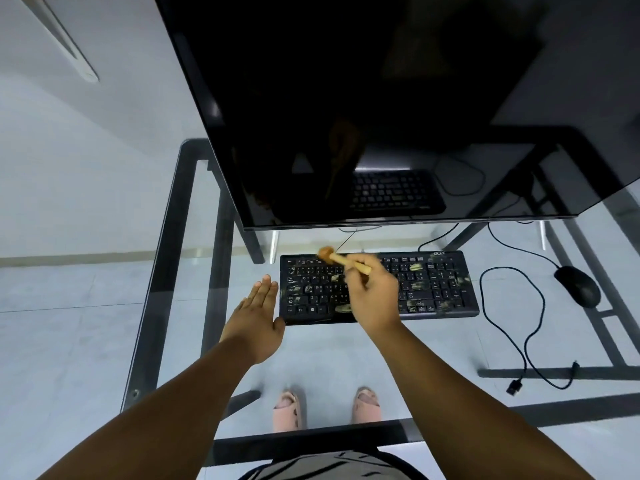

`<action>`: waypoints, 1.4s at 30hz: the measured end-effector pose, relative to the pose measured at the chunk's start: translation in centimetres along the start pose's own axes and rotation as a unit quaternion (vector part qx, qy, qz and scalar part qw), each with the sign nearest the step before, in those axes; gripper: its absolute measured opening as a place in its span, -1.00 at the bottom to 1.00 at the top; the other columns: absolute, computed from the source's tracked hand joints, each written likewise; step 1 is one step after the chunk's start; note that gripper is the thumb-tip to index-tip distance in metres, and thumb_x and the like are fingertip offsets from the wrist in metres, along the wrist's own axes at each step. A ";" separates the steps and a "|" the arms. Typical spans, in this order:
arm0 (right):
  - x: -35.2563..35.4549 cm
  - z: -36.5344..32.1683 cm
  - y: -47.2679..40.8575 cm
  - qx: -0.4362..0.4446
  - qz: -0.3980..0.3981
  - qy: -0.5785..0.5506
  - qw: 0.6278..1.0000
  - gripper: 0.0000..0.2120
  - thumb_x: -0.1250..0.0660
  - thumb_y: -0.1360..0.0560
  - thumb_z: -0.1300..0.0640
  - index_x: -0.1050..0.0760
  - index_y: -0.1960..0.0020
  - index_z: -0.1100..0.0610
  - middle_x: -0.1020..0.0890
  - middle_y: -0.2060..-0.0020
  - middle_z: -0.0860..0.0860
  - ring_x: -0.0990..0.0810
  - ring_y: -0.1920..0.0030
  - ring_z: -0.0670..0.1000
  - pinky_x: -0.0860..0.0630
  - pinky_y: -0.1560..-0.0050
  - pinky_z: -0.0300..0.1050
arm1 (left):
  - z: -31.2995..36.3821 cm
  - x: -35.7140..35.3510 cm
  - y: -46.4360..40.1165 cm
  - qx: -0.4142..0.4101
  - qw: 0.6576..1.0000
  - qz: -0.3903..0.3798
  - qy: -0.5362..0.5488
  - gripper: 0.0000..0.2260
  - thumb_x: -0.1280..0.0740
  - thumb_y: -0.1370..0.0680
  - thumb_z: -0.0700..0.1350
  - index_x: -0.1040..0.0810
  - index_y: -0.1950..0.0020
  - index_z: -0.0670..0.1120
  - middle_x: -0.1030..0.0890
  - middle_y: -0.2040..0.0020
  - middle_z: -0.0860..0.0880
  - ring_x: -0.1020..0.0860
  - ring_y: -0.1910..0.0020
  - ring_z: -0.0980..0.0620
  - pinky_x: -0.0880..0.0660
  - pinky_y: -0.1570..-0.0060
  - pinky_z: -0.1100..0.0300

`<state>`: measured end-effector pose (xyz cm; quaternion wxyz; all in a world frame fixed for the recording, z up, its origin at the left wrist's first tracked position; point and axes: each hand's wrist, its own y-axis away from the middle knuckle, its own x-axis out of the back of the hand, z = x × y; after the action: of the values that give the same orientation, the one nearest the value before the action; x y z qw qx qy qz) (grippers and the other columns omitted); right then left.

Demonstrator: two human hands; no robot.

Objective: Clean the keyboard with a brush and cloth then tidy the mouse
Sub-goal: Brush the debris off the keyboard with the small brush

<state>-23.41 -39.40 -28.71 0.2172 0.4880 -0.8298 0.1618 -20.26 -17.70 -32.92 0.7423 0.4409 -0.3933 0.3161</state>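
A glass desk (346, 358) on a black frame stands over pale floor tiles (69, 306).

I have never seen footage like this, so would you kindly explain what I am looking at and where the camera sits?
There is no machine: a person wears a camera on the head, looking down at their own hands over a glass desk. On it lie a smudged black keyboard, a black mouse with a loose cable, and a dark monitor. The right hand holds a small wooden brush over the keys. The left hand is flat and open beside the keyboard's left edge.
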 end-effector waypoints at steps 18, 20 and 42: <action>5.2 3.3 -0.2 -0.052 0.048 0.068 0.995 -0.90 -0.29 -0.51 0.20 -0.57 0.04 0.08 -0.58 0.45 -0.02 -0.51 0.47 0.04 -0.47 0.42 -0.07 | 2.7 -0.3 0.3 0.040 0.991 0.115 0.048 -0.24 0.00 -0.54 0.34 0.06 -0.59 -0.07 0.07 -0.61 -0.03 -0.01 -0.57 -0.03 -0.02 -0.52 0.01; 6.2 3.6 -0.6 -0.080 0.117 0.068 0.988 -0.90 -0.27 -0.51 0.17 -0.55 0.02 0.09 -0.60 0.40 -0.03 -0.53 0.41 0.04 -0.45 0.38 -0.12 | 4.0 -0.2 -0.4 0.024 0.992 0.121 0.039 -0.18 0.07 -0.47 0.39 0.04 -0.59 -0.07 0.03 -0.61 -0.04 0.00 -0.57 -0.02 0.01 -0.52 0.00; 12.1 7.7 -2.3 -0.058 0.095 0.127 0.986 -0.84 -0.25 -0.57 0.14 -0.55 -0.11 0.04 -0.60 0.30 -0.03 -0.56 0.28 0.04 -0.48 0.34 -0.11 | 13.3 -1.2 -3.2 -0.026 0.996 0.049 -0.067 -0.22 0.07 -0.53 0.39 0.12 -0.60 -0.06 0.16 -0.60 0.00 0.18 -0.57 0.03 0.20 -0.53 -0.04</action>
<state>-28.18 -53.15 -28.88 0.3327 0.3689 -0.8459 0.1939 -22.28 -31.23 -31.21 0.7088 0.4221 -0.4716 0.3115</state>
